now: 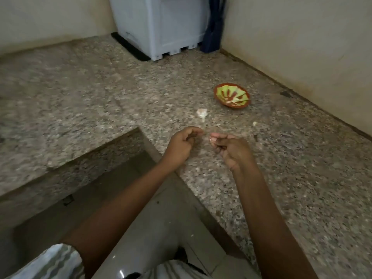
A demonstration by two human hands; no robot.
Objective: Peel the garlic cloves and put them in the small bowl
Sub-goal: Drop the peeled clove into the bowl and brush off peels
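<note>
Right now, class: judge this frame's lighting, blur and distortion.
Head view: dim, flat light, no hard shadows; motion blur softens the counter, the left hand and the right hand, so the garlic clove it pinches is barely legible; the wide-angle lens bows the counter edges; the small bowl is recognisable.

One view only, from the person's head (wide-angle), facing forward and down, close above a granite counter.

The bare left forearm and bare right forearm reached forward, converging. The bare left hand was curled, thumb meeting forefinger; whether it pinched anything was unclear. Just beside it, the bare right hand pinched a small pale garlic clove at its fingertips.
</note>
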